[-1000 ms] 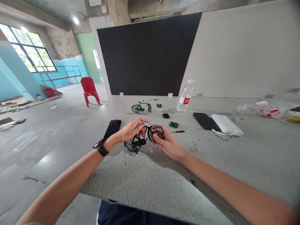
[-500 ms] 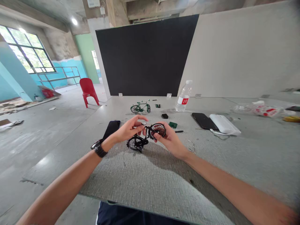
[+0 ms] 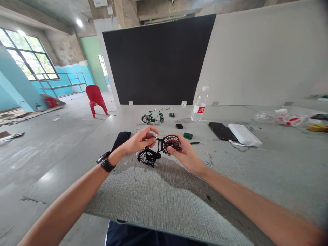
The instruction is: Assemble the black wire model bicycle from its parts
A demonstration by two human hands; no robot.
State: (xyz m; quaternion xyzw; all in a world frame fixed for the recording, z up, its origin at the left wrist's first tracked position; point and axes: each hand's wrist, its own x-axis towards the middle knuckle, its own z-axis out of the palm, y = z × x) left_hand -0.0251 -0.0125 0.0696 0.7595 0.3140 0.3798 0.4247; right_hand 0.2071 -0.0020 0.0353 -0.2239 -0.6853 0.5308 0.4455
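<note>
A black model bicycle (image 3: 153, 155) is held just above or on the grey table, its front end raised and its rear wheel low. My right hand (image 3: 188, 155) is closed on the front wheel (image 3: 171, 144), thumb on the near side and fingers behind. At the top front of the frame, my left hand (image 3: 142, 140) pinches the handlebar area, where a small silvery part shows by the fingertips. Exactly what those fingers grip is partly hidden. A black watch (image 3: 105, 161) is on my left wrist.
A green model bicycle (image 3: 153, 117) stands farther back. Nearby lie a green piece (image 3: 188, 136), a black block (image 3: 179, 126) and a dark phone (image 3: 121, 140). To the right are a water bottle (image 3: 199, 105), another phone (image 3: 221, 131) and a white pouch (image 3: 243, 135).
The view has shifted slightly. Both hands keep their hold on the black bicycle, and my left fingers have moved a little at the handlebar, showing more of the silvery part.
</note>
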